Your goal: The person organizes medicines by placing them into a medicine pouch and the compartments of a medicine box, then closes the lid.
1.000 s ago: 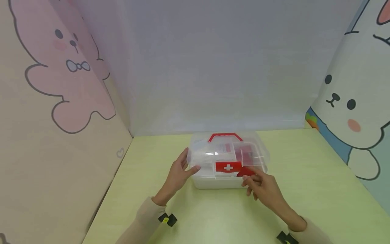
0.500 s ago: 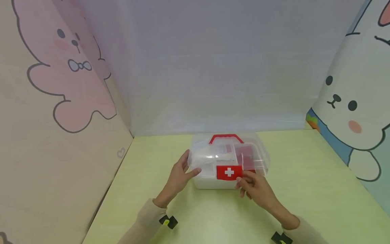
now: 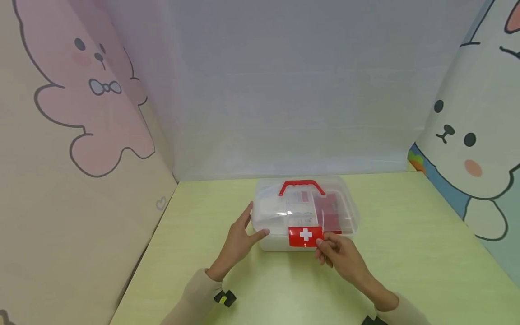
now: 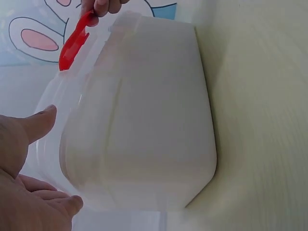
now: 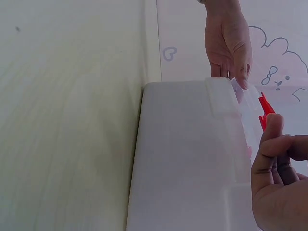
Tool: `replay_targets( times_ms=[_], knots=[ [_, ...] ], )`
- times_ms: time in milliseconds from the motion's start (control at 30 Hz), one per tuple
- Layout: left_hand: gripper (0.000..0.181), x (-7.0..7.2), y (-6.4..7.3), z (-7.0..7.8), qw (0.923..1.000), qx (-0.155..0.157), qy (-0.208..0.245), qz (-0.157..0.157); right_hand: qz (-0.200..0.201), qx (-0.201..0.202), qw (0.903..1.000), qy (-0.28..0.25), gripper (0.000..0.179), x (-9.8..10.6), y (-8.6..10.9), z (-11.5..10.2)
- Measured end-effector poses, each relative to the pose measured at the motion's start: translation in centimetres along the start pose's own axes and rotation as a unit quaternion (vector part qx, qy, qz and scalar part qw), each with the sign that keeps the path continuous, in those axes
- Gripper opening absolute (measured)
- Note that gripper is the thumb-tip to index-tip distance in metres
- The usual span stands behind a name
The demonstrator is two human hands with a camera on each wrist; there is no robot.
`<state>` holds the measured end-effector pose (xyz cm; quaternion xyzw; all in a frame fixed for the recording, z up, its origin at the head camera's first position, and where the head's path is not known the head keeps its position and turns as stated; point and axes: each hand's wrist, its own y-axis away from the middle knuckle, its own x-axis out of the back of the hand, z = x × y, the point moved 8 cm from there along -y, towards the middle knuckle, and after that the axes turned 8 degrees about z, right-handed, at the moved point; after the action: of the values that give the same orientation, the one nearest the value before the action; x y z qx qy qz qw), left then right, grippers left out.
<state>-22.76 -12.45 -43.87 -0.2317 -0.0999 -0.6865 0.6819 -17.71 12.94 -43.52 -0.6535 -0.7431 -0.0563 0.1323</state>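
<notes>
A first-aid box (image 3: 273, 244) with a white base stands on the table, and its see-through lid (image 3: 268, 203) lies down over it. On its front is a red latch (image 3: 305, 236) with a white cross; it stands tilted outward in the left wrist view. My right hand (image 3: 345, 258) pinches the latch's right end between thumb and fingers. My left hand (image 3: 237, 243) rests at the lid's left front corner, thumb straight along the front, fingers stretched along the side. A red handle (image 3: 302, 183) tops the lid. Pale and dark red contents show through the plastic.
The light yellow-green table (image 3: 406, 234) reaches back to a pale wall (image 3: 284, 90). A pink cartoon bear (image 3: 101, 117) decorates the left wall, and a white cartoon rabbit (image 3: 467, 171) the right one.
The lid's front has come down onto the base, with the latch lowered too. My right hand has moved left and down from the lid's right front to grip the latch. My left hand has barely moved.
</notes>
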Motion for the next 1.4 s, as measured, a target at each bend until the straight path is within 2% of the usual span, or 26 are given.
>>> replay_targets(
  times_ms=[200,533,633,967,1067,1133,1200,1233,1333,1400],
  knots=[
    [0.094,-0.5,0.2,-1.1,0.9996,-0.006,0.029,-0.004,0.0,-0.025,0.9996,0.012,0.024,-0.2,0.2,1.2],
    [0.093,-0.9,0.3,-2.1,0.9989,0.003,0.047,-0.005,0.004,-0.013,0.9985,0.053,0.021,-0.2,0.3,2.1],
    [0.093,-1.0,0.4,-2.2,0.9985,0.007,0.055,-0.006,-0.004,-0.01,0.9977,0.067,0.022,-0.2,0.3,2.0],
    [0.093,-1.0,0.6,-1.8,0.9983,0.008,0.058,-0.004,-0.039,-0.037,0.9925,0.109,0.025,0.2,0.5,1.8],
    [0.093,-1.0,0.7,-1.8,0.9983,0.007,0.058,-0.006,-0.023,-0.021,0.9922,0.121,0.022,1.0,0.7,1.0],
    [0.094,-1.0,0.6,-1.8,0.9981,0.005,0.06,-0.007,0.012,0.026,0.9909,0.131,0.018,1.8,0.6,-0.4],
    [0.094,-1.1,0.6,-1.9,0.9982,0.002,0.06,-0.008,0.064,0.106,0.9803,0.153,0.01,2.8,0.6,-2.4],
    [0.094,-1.2,0.5,-2.0,0.9982,0.0,0.059,-0.009,0.093,0.154,0.9686,0.172,0.01,3.2,0.6,-3.4],
    [0.096,-1.3,0.4,-2.3,0.9988,-0.003,0.047,-0.009,0.163,0.271,0.9164,0.246,0.028,3.8,0.6,-5.8],
    [0.097,-1.3,0.3,-2.4,0.9992,-0.006,0.038,-0.008,0.17,0.309,0.8894,0.291,0.043,3.5,0.1,-6.3]
  ],
)
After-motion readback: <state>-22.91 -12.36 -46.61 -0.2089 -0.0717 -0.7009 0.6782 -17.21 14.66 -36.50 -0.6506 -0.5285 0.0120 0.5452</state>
